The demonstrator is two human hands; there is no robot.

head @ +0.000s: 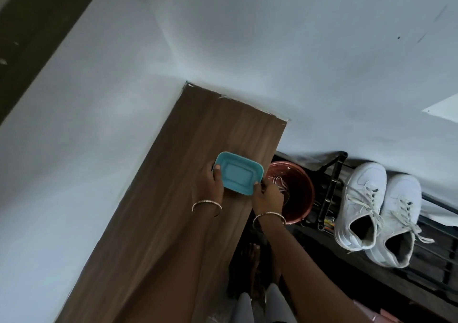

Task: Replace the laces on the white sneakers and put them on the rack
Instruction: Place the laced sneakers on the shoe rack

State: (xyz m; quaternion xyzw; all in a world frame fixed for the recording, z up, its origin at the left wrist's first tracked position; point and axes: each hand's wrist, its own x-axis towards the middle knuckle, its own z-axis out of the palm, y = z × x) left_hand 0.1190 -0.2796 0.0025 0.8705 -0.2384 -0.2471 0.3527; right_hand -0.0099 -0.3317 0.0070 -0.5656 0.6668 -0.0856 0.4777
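Observation:
A small turquoise rectangular dish sits over the brown wooden shelf top. My left hand grips its left edge with the thumb on the rim, and my right hand pinches its lower right corner. Two white sneakers, laced with dingy white laces, stand side by side on a black metal rack at the right. A reddish bucket beside the shelf holds loose white laces.
White walls meet in a corner behind the shelf. The dark floor lies below, with my bare feet and grey trousers showing near the bottom edge. Small colourful items lie on the rack's lower tier.

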